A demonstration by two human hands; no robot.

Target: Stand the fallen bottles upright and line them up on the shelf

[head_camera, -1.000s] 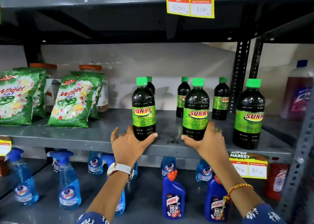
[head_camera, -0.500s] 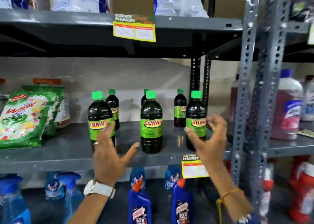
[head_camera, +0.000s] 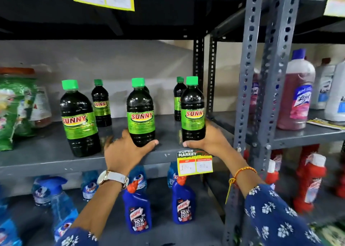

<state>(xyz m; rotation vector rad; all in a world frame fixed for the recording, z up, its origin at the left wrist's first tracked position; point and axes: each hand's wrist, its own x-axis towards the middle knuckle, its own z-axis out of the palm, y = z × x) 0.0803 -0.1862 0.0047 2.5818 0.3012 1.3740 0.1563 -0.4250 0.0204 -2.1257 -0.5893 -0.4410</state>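
Three dark Sunny bottles with green caps stand upright along the front of the grey shelf (head_camera: 46, 158): a left bottle (head_camera: 78, 118), a middle bottle (head_camera: 141, 113) and a right bottle (head_camera: 193, 109). My left hand (head_camera: 127, 152) wraps the base of the middle bottle. My right hand (head_camera: 209, 141) grips the base of the right bottle. Smaller Sunny bottles stand behind, one at the left (head_camera: 100, 103) and one at the right (head_camera: 178, 98); a third is mostly hidden behind the middle bottle.
Green detergent packs (head_camera: 13, 113) sit at the shelf's left. A perforated grey upright (head_camera: 246, 88) stands just right of the right bottle. A price tag (head_camera: 195, 163) hangs from the shelf edge. Blue Harpic bottles (head_camera: 138, 214) and spray bottles fill the lower shelf; pink Lizol bottles (head_camera: 296, 94) stand to the right.
The view swung right and closer. My hands left the left and middle bottles, hovered open, and now hold the middle and right bottles at their bases.
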